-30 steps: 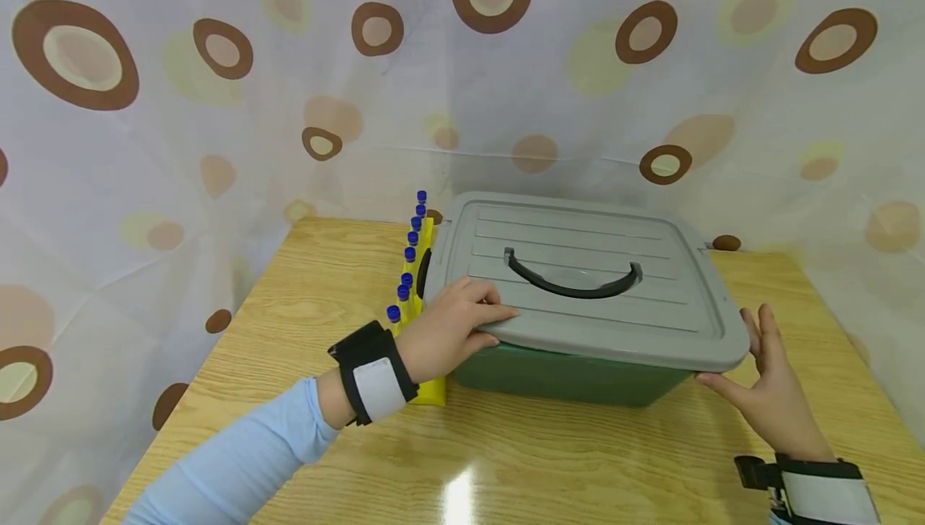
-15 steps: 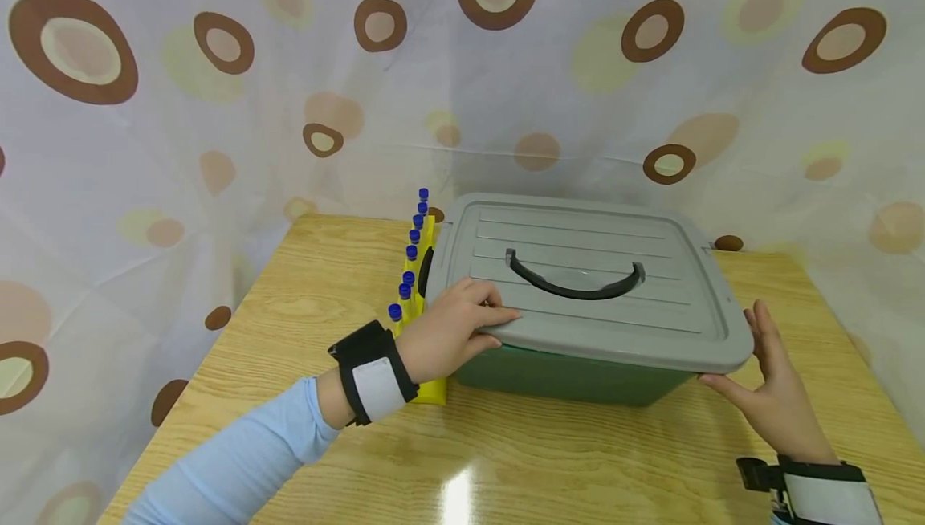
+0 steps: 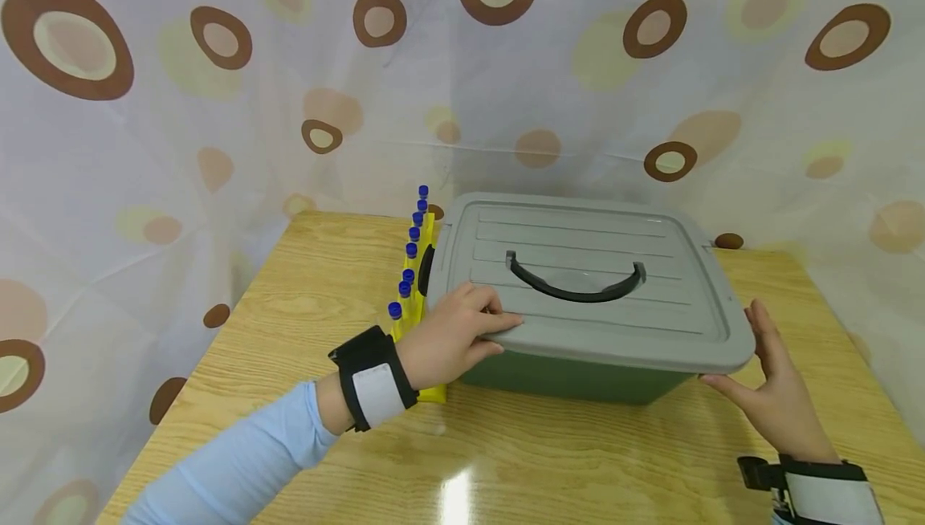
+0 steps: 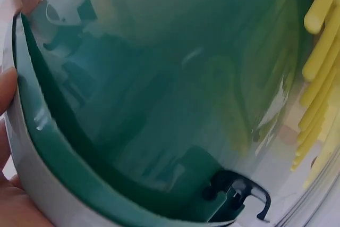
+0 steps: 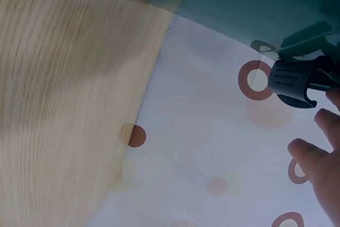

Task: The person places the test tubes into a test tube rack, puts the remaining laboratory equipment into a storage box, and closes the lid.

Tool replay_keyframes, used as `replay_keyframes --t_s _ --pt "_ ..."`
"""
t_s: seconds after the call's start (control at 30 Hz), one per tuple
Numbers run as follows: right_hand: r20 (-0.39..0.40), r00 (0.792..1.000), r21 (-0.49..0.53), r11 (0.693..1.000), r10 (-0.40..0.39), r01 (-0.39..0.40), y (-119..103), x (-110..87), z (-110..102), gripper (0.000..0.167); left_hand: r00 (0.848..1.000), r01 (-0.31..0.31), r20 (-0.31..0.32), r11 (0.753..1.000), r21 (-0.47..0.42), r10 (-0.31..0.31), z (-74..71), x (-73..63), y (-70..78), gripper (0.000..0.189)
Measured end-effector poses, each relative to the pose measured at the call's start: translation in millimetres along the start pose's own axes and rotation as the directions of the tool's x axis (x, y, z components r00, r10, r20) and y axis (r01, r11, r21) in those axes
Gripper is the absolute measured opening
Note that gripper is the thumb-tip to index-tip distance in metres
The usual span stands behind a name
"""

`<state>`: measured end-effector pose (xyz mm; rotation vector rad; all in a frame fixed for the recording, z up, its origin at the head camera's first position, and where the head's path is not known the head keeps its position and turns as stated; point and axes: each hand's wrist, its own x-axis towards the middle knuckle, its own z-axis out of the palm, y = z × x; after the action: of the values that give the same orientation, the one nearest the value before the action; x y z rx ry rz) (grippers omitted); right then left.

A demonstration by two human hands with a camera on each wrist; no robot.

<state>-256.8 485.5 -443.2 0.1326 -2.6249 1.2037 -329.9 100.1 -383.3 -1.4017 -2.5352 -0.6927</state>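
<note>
A grey lid (image 3: 564,228) with a black curved handle (image 3: 578,294) covers a green plastic storage box (image 3: 578,380) on the table. My left hand (image 3: 450,338) pinches the lid's front left edge, index finger on top and thumb at the rim's underside. In the left wrist view the thumb (image 4: 7,86) lies against the rim, and a gap shows between rim and box wall. At the front right corner my right hand (image 3: 776,396) touches the lid, fingers extended up the side, thumb beneath the corner. A black latch (image 5: 291,81) hangs close to its fingers in the right wrist view.
Close along the box's left side stands a yellow rack (image 3: 433,394) with several blue-capped tubes (image 3: 411,250). A black latch (image 3: 426,270) sits between rack and lid. Spotted cloth (image 3: 260,132) hangs behind the wooden table (image 3: 303,292).
The hands and lid keep nearly the same place. My left thumb has come slightly away from the lid's edge. The head view has shifted a little.
</note>
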Motion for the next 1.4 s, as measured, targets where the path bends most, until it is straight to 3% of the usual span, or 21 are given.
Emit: replay_keyframes --t_s 0.33,0.43,0.67,0.97,1.07,1.1,1.13,1.17,1.2,1.27,1.3,1.33,1.37,1.4 --pt "0.065 0.994 -0.047 0.995 0.092 -0.089 -2.8 1.9 -1.9 0.094 0.999 0.021 0.033 1.0 -0.004 -0.021 3.2 -4.2 -0.7 0.037" --pt "0.073 0.995 -0.031 0.997 0.068 -0.066 -1.2 0.7 -1.7 0.092 0.999 0.027 0.031 1.0 -0.008 -0.027 3.2 -4.1 -0.3 0.036" --pt "0.02 1.0 0.03 0.999 -0.012 0.011 1.4 -0.3 0.0 0.066 0.999 0.039 0.01 0.999 0.001 -0.039 3.9 -4.8 1.2 0.035" --pt "0.012 1.0 0.04 0.999 -0.018 0.017 0.2 3.1 1.2 0.064 0.998 -0.002 -0.065 0.996 0.094 0.008 11.3 -11.6 -3.7 0.034" --pt "0.023 1.0 0.046 0.999 -0.015 0.014 1.4 3.3 2.3 0.064 0.983 0.042 -0.181 0.997 0.062 -0.03 16.7 -17.2 -6.2 0.039" --pt "0.021 1.0 0.042 0.999 -0.021 0.02 2.1 3.1 2.9 0.064 0.966 0.08 -0.248 0.997 0.021 -0.072 18.7 -19.8 -7.0 0.04" --pt "0.012 0.999 0.056 0.998 -0.041 0.04 2.5 2.7 3.4 0.063 0.939 0.133 -0.313 0.99 -0.044 -0.14 20.4 -22.8 -7.1 0.04" --pt "-0.004 0.998 0.085 0.995 -0.061 0.061 2.9 2.6 3.5 0.061 0.9 0.188 -0.375 0.974 -0.125 -0.222 22.3 -25.9 -7.0 0.039" --pt "-0.029 0.997 0.106 0.992 -0.073 0.075 3.5 2.4 3.4 0.058 0.849 0.236 -0.425 0.946 -0.225 -0.313 24.1 -29.2 -6.2 0.039" --pt "-0.082 0.994 0.144 0.987 -0.067 0.078 4.7 3.1 1.9 0.054 0.739 0.306 -0.459 0.853 -0.424 -0.493 27.1 -35.6 -2.8 0.037" --pt "-0.1 0.994 0.169 0.983 -0.054 0.07 5.5 3.8 0.6 0.052 0.69 0.324 -0.44 0.789 -0.522 -0.575 28.9 -38.6 0.0 0.037" --pt "-0.109 0.994 0.212 0.976 -0.028 0.05 6.1 4.9 -1.1 0.051 0.651 0.337 -0.405 0.722 -0.604 -0.642 30.5 -41.2 3.3 0.038" --pt "-0.106 0.994 0.216 0.976 0.017 0.006 7.0 6.6 -2.3 0.051 0.622 0.339 -0.368 0.661 -0.67 -0.691 32.5 -43.2 6.3 0.04" --pt "-0.08 0.995 0.243 0.969 0.065 -0.043 7.9 8.1 -3.4 0.053 0.606 0.337 -0.322 0.602 -0.724 -0.727 34.2 -44.9 9.5 0.043"
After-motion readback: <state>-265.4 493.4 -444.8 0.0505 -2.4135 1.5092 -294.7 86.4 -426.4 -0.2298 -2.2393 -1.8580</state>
